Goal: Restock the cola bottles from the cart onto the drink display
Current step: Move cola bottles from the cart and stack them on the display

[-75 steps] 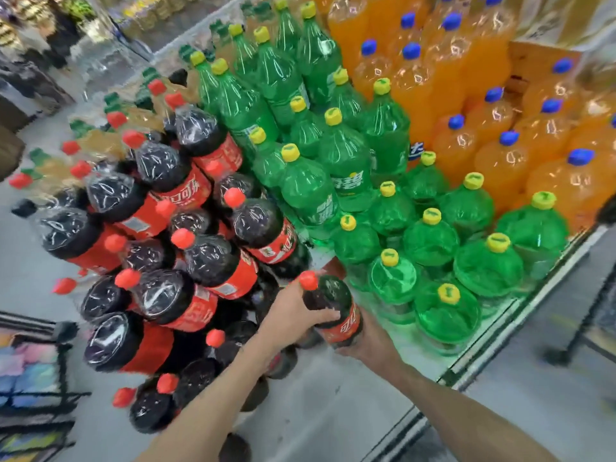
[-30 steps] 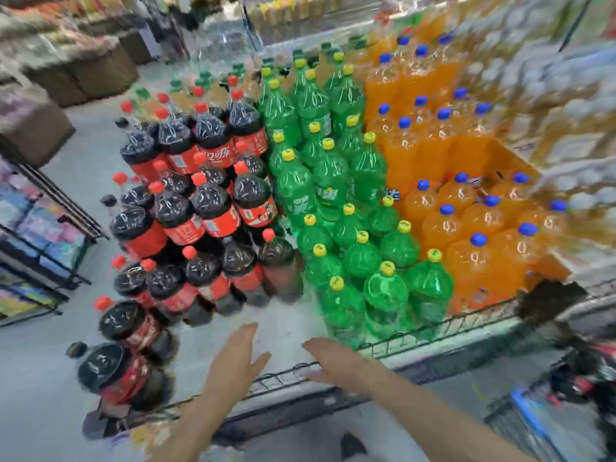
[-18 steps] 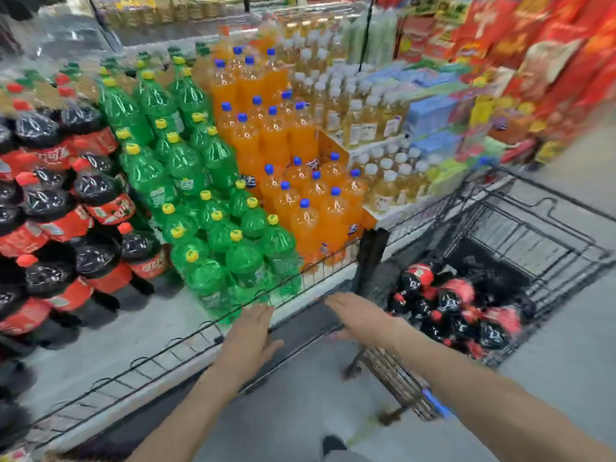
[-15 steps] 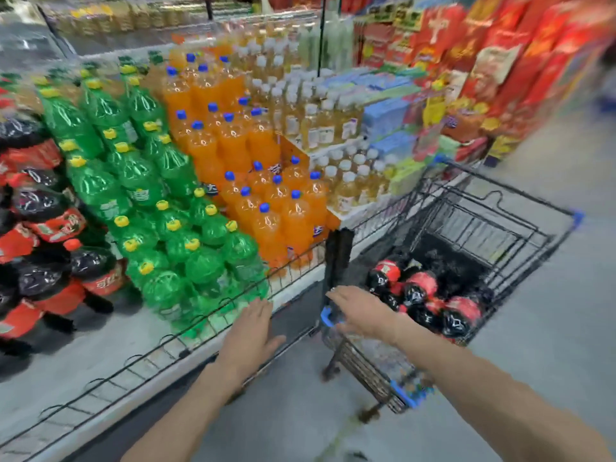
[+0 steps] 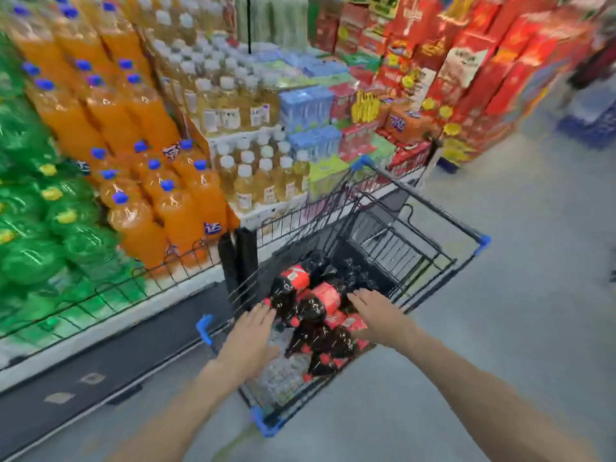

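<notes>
Both hands reach over the near end of the cart, a black wire trolley with blue corner guards in the lower middle of the frame. The left hand is spread flat with straight fingers above the near left corner of the basket, grasping nothing. The right hand is also released, its fingers stretched forward over the pile, just right of it; whether either hand touches a bottle cannot be told through the blur.

The cola bottles lie on their sides in a heap in the near half of the basket, dark with red labels and red caps, between the 2 hands. The far half of the basket shows only bare wire.

The drink display fills the left side of the frame behind a low wire fence. Green bottles with yellow caps stand at the far left, orange bottles with blue caps next to them, and pale yellow bottles with white caps just beyond, at the upper middle. Stacked red boxes fill the upper right.
</notes>
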A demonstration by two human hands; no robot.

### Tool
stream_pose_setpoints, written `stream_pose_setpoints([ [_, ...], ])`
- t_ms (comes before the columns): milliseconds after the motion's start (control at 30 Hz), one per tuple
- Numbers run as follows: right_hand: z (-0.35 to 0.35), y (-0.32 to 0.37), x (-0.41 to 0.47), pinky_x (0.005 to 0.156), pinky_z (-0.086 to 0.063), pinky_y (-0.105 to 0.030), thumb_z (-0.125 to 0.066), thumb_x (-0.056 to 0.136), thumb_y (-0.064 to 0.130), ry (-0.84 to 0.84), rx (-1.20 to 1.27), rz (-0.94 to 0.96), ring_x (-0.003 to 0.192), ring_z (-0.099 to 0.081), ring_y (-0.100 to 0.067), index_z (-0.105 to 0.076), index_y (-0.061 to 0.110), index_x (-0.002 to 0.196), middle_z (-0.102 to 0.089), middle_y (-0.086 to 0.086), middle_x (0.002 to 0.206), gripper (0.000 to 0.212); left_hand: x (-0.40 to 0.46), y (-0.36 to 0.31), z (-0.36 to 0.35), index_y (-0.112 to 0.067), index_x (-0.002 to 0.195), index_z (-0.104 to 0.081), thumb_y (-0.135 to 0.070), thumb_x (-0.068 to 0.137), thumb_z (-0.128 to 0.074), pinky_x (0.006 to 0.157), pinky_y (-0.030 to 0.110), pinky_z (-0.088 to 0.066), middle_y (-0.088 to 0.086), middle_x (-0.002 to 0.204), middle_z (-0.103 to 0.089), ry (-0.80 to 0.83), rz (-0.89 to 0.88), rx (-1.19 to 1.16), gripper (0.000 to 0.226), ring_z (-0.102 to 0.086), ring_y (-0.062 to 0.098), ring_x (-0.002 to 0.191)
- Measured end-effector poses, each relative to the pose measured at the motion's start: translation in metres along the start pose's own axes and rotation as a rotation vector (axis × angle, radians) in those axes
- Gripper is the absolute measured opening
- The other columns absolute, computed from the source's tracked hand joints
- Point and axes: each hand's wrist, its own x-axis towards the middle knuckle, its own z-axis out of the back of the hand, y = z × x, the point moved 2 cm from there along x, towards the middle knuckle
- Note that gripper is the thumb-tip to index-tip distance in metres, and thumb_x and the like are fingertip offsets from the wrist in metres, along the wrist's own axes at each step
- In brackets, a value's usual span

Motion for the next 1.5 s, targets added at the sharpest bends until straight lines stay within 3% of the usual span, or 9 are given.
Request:
stream_pose_setpoints([
  [200, -0.007, -0.066, 0.033, 0.131, -0.011, -0.038, -0.057, 0.099, 0.06, 0.025, -0.021, -0.022, 0.159, -0.019, -0.027, -0.013, 0.01, 0.166, -0.02, -0.012, 0.172, 0.095, 0.052, -0.023, -0.028, -0.005, 0.165, -0.01, -0.06, 0.104, -0.045, 0.13, 0.037, -0.009, 0.01, 0.173, -0.012, 0.071, 0.154, -0.185, 0.089, -0.009, 0.025, 0.16],
  [367, -0.024, -0.098, 0.065, 0.13, -0.013, -0.039, -0.067, 0.094, 0.058, 0.097, -0.069, 0.021, 0.158, -0.02, -0.028, -0.014, 0.011, 0.166, -0.022, -0.012, 0.171, 0.101, 0.088, -0.041, -0.068, -0.008, 0.153, -0.037, -0.063, 0.098, -0.053, 0.116, 0.039, -0.038, 0.01, 0.154, -0.045, 0.175, 0.336, -0.49, 0.079, -0.044, 0.027, 0.141],
  [500, -0.028, -0.112, 0.108, 0.131, -0.013, -0.041, -0.065, 0.097, 0.054, 0.2, -0.124, 0.136, 0.158, -0.019, -0.029, -0.013, 0.009, 0.166, -0.022, -0.013, 0.17, 0.097, 0.116, -0.045, -0.121, -0.018, 0.162, -0.024, -0.082, 0.078, -0.05, 0.122, 0.045, -0.035, 0.006, 0.163, -0.04, 0.226, 0.539, -0.779, 0.109, -0.042, 0.026, 0.147],
  [600, -0.034, -0.126, 0.159, 0.13, -0.013, -0.04, -0.066, 0.098, 0.051, 0.247, -0.14, 0.197, 0.158, -0.019, -0.027, -0.013, 0.009, 0.165, -0.024, -0.01, 0.169, 0.095, 0.136, -0.054, -0.112, -0.014, 0.161, -0.027, -0.068, 0.095, -0.053, 0.122, 0.04, -0.032, 0.006, 0.162, -0.04, 0.21, 0.72, -0.989, 0.09, -0.041, 0.029, 0.148],
  [733, -0.07, -0.146, 0.228, 0.13, -0.011, -0.046, -0.07, 0.095, 0.05, 0.355, -0.197, 0.239, 0.161, -0.007, -0.028, 0.001, 0.01, 0.166, -0.011, -0.01, 0.173, 0.109, 0.176, -0.062, -0.145, -0.012, 0.119, -0.065, -0.076, 0.083, -0.065, 0.104, 0.032, -0.043, 0.005, 0.118, -0.068, 0.196, 1.023, -1.328, 0.074, -0.065, 0.022, 0.109],
  [900, -0.133, -0.167, 0.299, 0.129, -0.013, -0.053, -0.082, 0.082, 0.055, 0.434, -0.275, 0.342, 0.161, -0.001, -0.032, 0.013, 0.008, 0.164, 0.002, -0.014, 0.174, 0.134, 0.233, -0.073, -0.201, -0.01, 0.151, -0.046, -0.073, 0.072, -0.08, 0.115, 0.044, -0.042, 0.014, 0.14, -0.061, -0.015, 1.327, -1.65, 0.107, -0.055, 0.032, 0.134],
  [1000, -0.159, -0.171, 0.325, 0.128, -0.01, -0.053, -0.086, 0.079, 0.051, 0.467, -0.267, 0.407, 0.161, -0.003, -0.033, 0.006, 0.007, 0.165, -0.002, -0.017, 0.172, 0.133, 0.249, -0.087, -0.212, -0.02, 0.153, -0.044, -0.066, 0.075, -0.083, 0.122, 0.05, -0.032, 0.001, 0.145, -0.055, -0.177, 1.377, -1.83, 0.099, -0.045, 0.029, 0.143],
  [1200, -0.172, -0.176, 0.358, 0.129, -0.02, -0.043, -0.093, 0.065, 0.055, 0.472, -0.181, 0.537, 0.152, -0.03, -0.031, -0.021, 0.004, 0.158, -0.032, -0.015, 0.162, 0.129, 0.27, -0.093, -0.229, -0.023, 0.148, -0.05, -0.057, 0.063, -0.091, 0.112, 0.043, -0.043, -0.006, 0.131, -0.068, -0.444, 1.374, -1.943, 0.1, -0.06, 0.019, 0.124],
  [1500, -0.13, -0.159, 0.333, 0.127, -0.023, -0.051, -0.084, 0.067, 0.067, 0.496, -0.155, 0.547, 0.152, -0.026, -0.03, -0.016, 0.016, 0.163, -0.03, -0.007, 0.162, 0.128, 0.244, -0.076, -0.199, -0.032, 0.153, -0.033, -0.059, 0.058, -0.097, 0.118, 0.055, -0.037, -0.001, 0.144, -0.06, -0.538, 1.274, -2.032, 0.117, -0.054, 0.025, 0.135],
])
